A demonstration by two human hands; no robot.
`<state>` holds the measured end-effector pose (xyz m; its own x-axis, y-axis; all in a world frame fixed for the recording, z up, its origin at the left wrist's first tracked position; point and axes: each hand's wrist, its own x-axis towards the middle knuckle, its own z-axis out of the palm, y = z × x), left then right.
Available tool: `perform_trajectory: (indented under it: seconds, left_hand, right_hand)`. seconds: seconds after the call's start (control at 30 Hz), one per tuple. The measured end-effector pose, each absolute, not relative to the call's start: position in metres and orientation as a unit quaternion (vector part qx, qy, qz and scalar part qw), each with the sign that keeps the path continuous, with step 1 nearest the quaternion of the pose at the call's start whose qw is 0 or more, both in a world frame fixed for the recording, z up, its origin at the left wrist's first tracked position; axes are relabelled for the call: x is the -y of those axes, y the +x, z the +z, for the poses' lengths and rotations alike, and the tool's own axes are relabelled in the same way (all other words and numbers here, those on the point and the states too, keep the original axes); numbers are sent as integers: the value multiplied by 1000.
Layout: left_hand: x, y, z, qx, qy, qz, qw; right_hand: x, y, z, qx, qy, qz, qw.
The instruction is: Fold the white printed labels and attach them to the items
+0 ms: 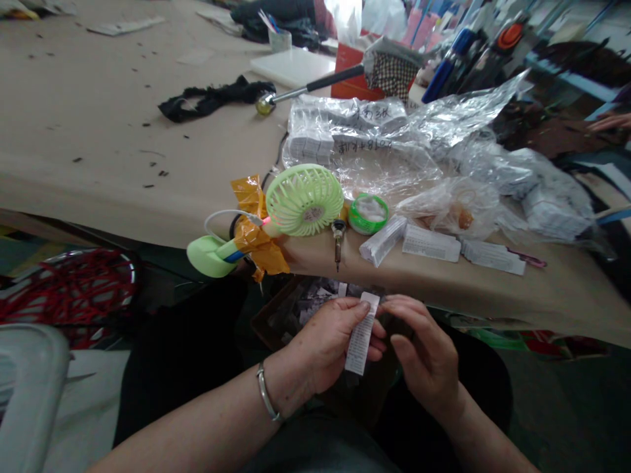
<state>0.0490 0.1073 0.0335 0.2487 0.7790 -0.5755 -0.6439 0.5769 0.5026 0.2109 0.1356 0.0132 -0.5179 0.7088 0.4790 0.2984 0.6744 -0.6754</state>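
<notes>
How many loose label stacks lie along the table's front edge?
3: the left stack near the green-rimmed tub, the middle stack, and the right stack beside the thin purple item. Others may be hidden under the clear plastic.

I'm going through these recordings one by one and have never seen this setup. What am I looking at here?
There is no robot: these are a person's bare hands. The single picture comes from a camera worn on the head, looking forward and down, so the arms enter from the bottom edge. The left hand, with a bracelet at its wrist, holds a narrow printed paper strip. The right hand is close beside it, fingers loosely curved, with nothing visibly held. On the brown-covered table are a green fan, a green-rimmed tub, printed paper stacks and clear plastic bags.
</notes>
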Motion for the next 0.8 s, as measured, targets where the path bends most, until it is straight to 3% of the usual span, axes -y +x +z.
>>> perform_trajectory:
  seconds: [0.2, 0.57, 0.67, 0.8]
  left_hand:
    - [-105, 50, 32, -410, 128, 439, 789]
    - [-104, 48, 29, -412, 140, 437, 787]
    - [-103, 47, 30, -419, 141, 436, 784]
    - [-101, 45, 32, -425, 158, 436, 778]
  right_hand:
    - [-149, 204, 18, 842, -372, 261, 291]
    - [-148, 198, 16, 849, -346, 276, 288]
    - [-147, 199, 14, 808, -374, 345, 298]
    - [-150, 196, 11, 653, -419, 548, 314]
